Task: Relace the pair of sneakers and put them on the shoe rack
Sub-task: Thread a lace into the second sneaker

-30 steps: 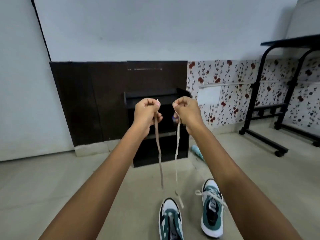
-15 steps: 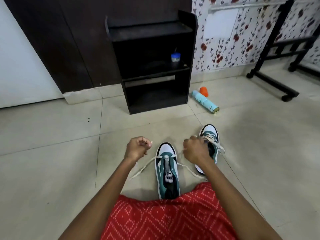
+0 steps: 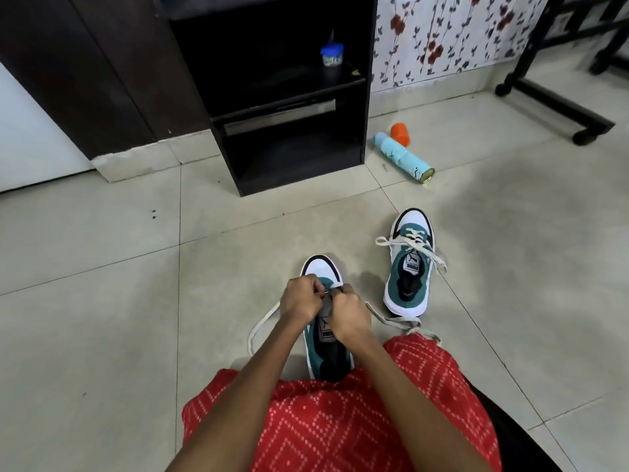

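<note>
PUMA on tongue label of far sneaker (image 3: pixel 410 264), seemingly PUMA also on near sneaker (image 3: pixel 327 335) tongue

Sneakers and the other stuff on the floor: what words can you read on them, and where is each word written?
"PUMA": on the tongue label of the far sneaker.
"PUMA": on the tongue label of the near sneaker.
Spray can: its print is too blurred to read.
Blue-lidded tub: its label is too small to read.
</note>
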